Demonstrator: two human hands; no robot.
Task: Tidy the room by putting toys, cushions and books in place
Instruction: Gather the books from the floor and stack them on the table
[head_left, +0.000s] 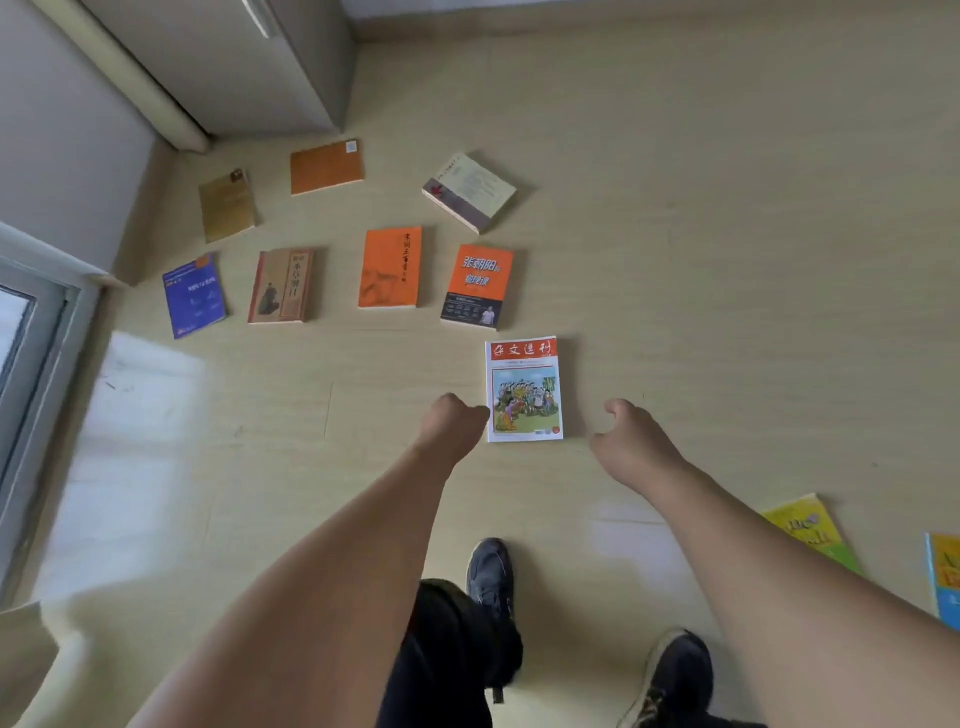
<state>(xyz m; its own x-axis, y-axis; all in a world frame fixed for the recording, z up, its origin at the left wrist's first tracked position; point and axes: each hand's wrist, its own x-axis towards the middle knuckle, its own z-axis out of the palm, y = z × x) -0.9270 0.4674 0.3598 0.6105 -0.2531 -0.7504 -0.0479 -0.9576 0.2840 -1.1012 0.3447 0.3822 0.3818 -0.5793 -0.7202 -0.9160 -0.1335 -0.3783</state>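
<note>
- Two dark shoes (670, 675) nearest the lens, person standing on pale wood floor (727, 260), both arms reaching fwd & down.
- Left hand (452, 423) sits just beside the left edge of a magazine (524, 389); fingers curled under, seen from the back. Can't tell if they touch the edge yet; nothing gripped.
- Right hand (631, 441) near the mag's right edge, clear gap between. Fingers loosely bent, thumb apart from the rest, holding nothing.
- Mag lies flat, face up, red title band on top, cartoon crowd pic below. Closest item to the hands, so prob. the next pickup.
- Handling, my guess: thin, light, floppy, glossy cover so a bit slippery. Lying flush on the floor, so get a fingertip under one long edge, then pinch near the spine side so pages don't fan open. One hand each side would keep it from sagging.
- Further off: two orange books (390, 267) (478, 286), a tan one (283, 286), a blue one (193, 295), an olive one (227, 205), a plain orange one (326, 167), a thick cream one (469, 191), angled. All apart, none stacked.
- Lower right: yellow-green book (808, 530) & another (945, 577) cut by frame edge.
- Grey cabinet (234, 67) stands in the far-left corner.
</note>
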